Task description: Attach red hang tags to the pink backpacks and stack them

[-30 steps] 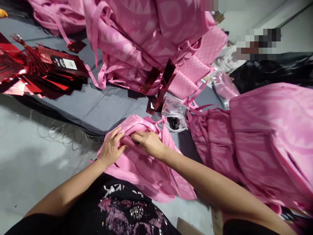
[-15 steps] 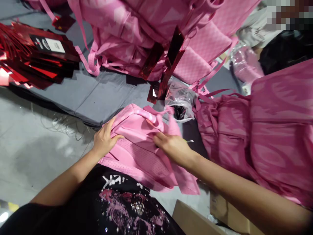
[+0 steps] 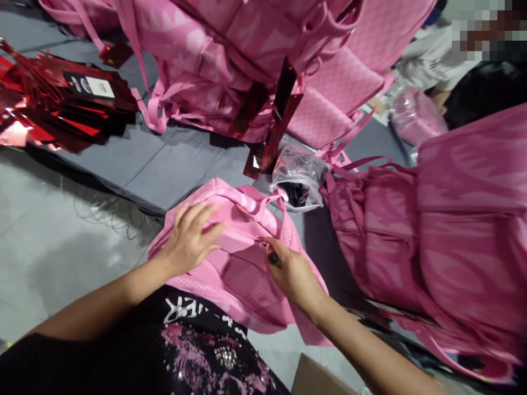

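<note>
A pink backpack [image 3: 247, 263] with perforated padding lies against my body at the table's front edge. My left hand [image 3: 191, 236] is over its left part, fingers spread, holding nothing. Closed around a small tool with a dark, green-edged end [image 3: 274, 260] is my right hand [image 3: 290, 269], its fingertips at the backpack's upper seam. The rest of the tool is hidden by the hand. Just beyond the backpack, an open clear plastic bag [image 3: 298, 178] holds small black items.
Red glossy tags [image 3: 82, 104] are piled on the grey table [image 3: 152, 159] at the left. Pink backpacks [image 3: 197, 60] stand at the back, and more [image 3: 469, 219] at the right. A cardboard box [image 3: 317, 378] is below. Another person's grey sleeve [image 3: 436, 57] shows at the upper right.
My left hand has let go of the backpack's edge and moved right over it, fingers spreading. My right hand has shifted slightly down, and the tool's dark end now shows.
</note>
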